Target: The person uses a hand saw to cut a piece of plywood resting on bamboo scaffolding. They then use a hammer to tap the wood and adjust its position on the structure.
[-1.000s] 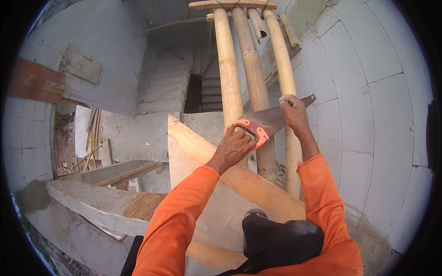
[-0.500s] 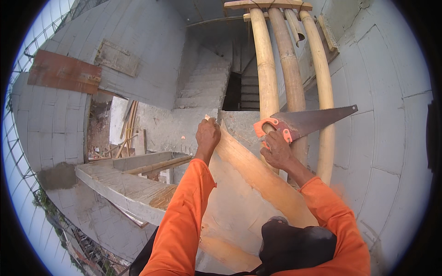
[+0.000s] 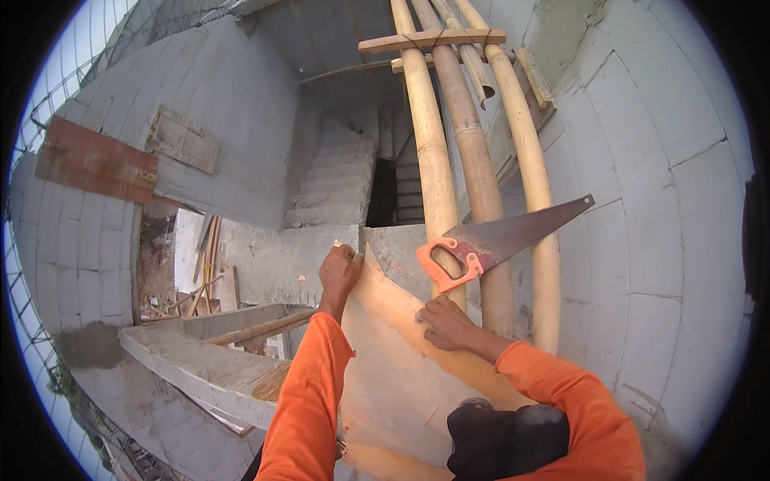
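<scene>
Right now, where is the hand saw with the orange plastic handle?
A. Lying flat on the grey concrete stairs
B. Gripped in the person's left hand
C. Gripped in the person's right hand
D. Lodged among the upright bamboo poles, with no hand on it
D: the hand saw with the orange plastic handle sits against the upright bamboo poles, while the left hand and right hand both rest on the pale plywood board.

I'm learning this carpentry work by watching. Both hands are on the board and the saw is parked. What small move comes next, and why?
Probably steadying the board: left hand grips its top corner, right hand lies flat, and the saw rests against the bamboo poles.
</scene>
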